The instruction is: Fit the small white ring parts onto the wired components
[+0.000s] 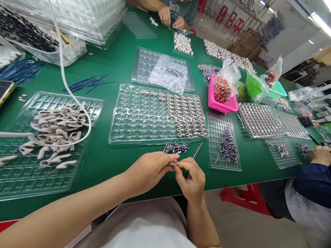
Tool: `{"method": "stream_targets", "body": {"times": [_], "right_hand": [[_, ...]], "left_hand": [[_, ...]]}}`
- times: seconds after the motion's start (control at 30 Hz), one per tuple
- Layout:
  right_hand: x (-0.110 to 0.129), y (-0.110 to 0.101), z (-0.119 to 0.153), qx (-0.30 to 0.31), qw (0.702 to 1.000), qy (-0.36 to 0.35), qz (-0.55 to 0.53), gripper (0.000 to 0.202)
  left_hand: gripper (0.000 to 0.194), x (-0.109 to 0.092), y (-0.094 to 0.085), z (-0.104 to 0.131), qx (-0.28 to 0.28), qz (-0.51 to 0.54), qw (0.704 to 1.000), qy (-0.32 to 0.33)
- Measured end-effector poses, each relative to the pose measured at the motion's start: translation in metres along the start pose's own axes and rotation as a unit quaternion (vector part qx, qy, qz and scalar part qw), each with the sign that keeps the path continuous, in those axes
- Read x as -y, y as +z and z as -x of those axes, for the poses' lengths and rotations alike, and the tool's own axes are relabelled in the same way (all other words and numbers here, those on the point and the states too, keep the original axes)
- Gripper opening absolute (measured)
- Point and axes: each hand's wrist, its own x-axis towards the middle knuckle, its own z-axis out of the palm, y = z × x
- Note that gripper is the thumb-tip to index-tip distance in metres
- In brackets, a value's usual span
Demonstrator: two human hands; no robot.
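Note:
My left hand (152, 169) and my right hand (192, 176) meet over the table's near edge, fingertips pinched on one small pale shell (172, 164) that looks like an earbud housing. The fingers cover most of it. Pointed metal tweezers (198, 151) stick out from behind my right hand; whether the fingers grip them is hidden. Just beyond my hands lies a small pile of dark, thin wired parts (176, 148). Past that, a transparent tray (139, 119) carries rows of similar pale stemmed shells (184, 115) in its right part.
On the left, a tray (43, 182) holds heaped pale shells (60, 127), with a white cable (62, 62) looping over it. Right stand a tray of wired parts (227, 146) and a pink basket (223, 105). Co-workers' hands (165, 15) show across the table and far right.

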Motion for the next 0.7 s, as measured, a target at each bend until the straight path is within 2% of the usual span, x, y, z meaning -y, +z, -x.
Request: {"method": "stream_targets", "body": {"times": [0.17,0.33,0.47,0.6,0.7], "right_hand": [[-0.0004,-0.0001,0.0008,-0.017,0.996,0.087,-0.029,0.010],[-0.0048,-0.0012,0.0031,-0.044,0.986,0.157,-0.025,0.012],[-0.0065,-0.0020,0.0050,-0.042,0.987,0.158,-0.004,0.013],[-0.0057,-0.0057,0.0062,-0.034,0.989,0.141,0.037,0.017],[-0.0084,-0.0073,0.0049,-0.033,0.987,0.141,0.074,0.021]], "left_hand": [[0.034,-0.0062,-0.0042,-0.0022,0.026,0.054,0.995,-0.082],[0.019,-0.0062,-0.0067,-0.0035,0.021,0.042,0.992,-0.114],[0.012,-0.0046,-0.0051,-0.0046,0.001,0.032,0.994,-0.105],[0.014,-0.0067,-0.0022,-0.0062,-0.022,0.021,0.996,-0.088],[0.017,-0.0055,-0.0022,-0.0080,0.004,-0.027,0.997,-0.071]]}}
